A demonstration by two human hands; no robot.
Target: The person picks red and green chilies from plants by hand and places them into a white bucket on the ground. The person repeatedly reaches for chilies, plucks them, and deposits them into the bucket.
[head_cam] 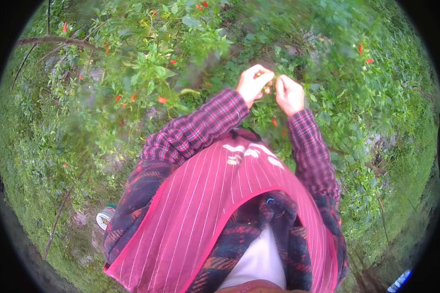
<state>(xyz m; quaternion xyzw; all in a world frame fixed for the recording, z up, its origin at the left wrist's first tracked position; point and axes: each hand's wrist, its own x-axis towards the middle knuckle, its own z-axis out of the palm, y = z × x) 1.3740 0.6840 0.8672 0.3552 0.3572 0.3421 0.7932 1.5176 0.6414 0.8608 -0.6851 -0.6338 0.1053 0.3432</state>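
My left hand (255,83) is curled around several small greenish and yellowish pods (267,87), which look like chili peppers. Close to its right is my right hand (289,93), its thumb and fingers pinched together near the pods; whether anything is between them is hidden. Both hands are in front of me above leafy chili plants (150,69). A red chili pepper (274,121) hangs just below my hands, and another red chili pepper (162,99) shows to the left.
A bare branch (58,39) crosses the upper left, and a thin stick (58,221) stands at the lower left. A white container (104,217) is beside my left elbow, partly hidden by my sleeve. More branches (374,168) lie at the right.
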